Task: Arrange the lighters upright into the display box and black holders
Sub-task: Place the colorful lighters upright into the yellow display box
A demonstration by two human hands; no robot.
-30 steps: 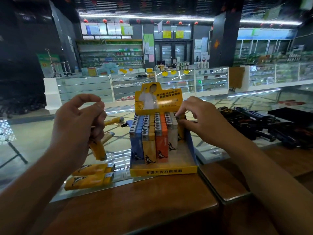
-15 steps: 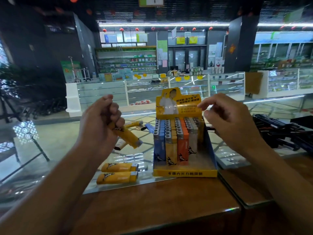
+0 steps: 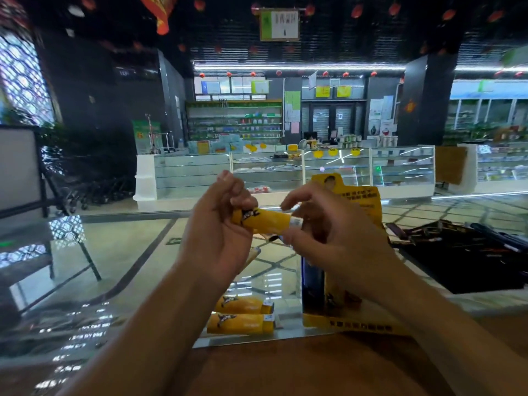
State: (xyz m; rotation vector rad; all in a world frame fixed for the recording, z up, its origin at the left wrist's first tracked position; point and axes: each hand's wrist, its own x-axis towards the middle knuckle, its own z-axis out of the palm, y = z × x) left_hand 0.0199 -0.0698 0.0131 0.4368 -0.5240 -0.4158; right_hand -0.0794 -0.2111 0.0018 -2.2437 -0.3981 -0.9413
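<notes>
Shop counter [image 3: 128,252], glass top; left hand [image 3: 217,235] grips a yellow lighter [image 3: 264,221]; right hand [image 3: 337,238] pinches its metal end, hiding most of the display box [image 3: 357,324].

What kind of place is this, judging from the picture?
Probably a shop, perhaps a pharmacy: glass display counters, stocked wall shelves, and a yellow display box of lighters on the counter.

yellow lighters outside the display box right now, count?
3. One yellow lighter held sideways between left hand and right hand; two lying flat on the glass counter, at and. Hands may hide others.
</notes>
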